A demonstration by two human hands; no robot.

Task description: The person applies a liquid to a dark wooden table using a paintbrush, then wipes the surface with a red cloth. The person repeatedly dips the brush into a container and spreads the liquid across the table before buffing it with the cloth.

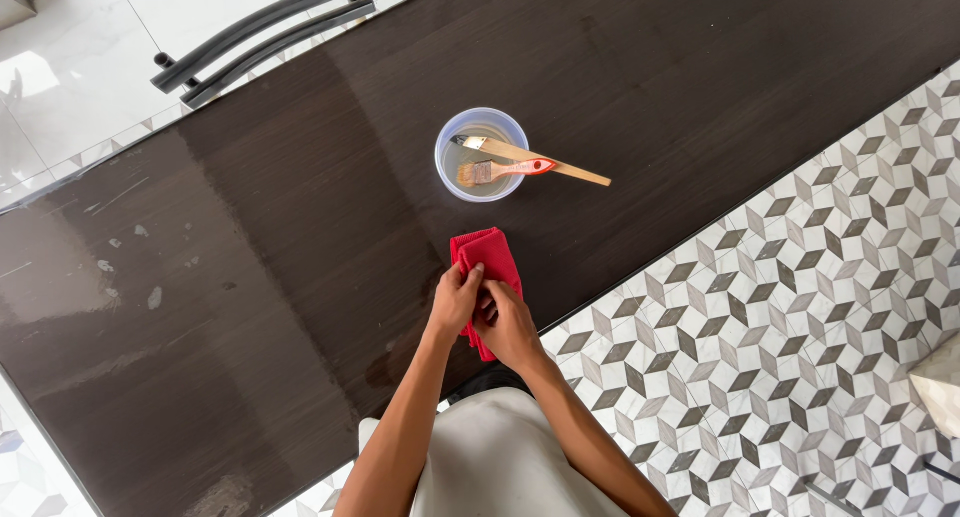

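Looking down from the head camera: both hands, left hand (pixel 456 299) and right hand (pixel 508 324), are closed on the folded red cloth (pixel 487 259) (long axis pointing away from them) at the dark counter (pixel 250 277) edge.

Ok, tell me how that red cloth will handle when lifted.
The red cloth lies folded and creased under both hands, so it would probably flop and unfold. It looks thin, likely light. Its ribbed weave should grip, not slip.

Bare forearms, bare hands — sleeveless — pale off-white garment over the torso
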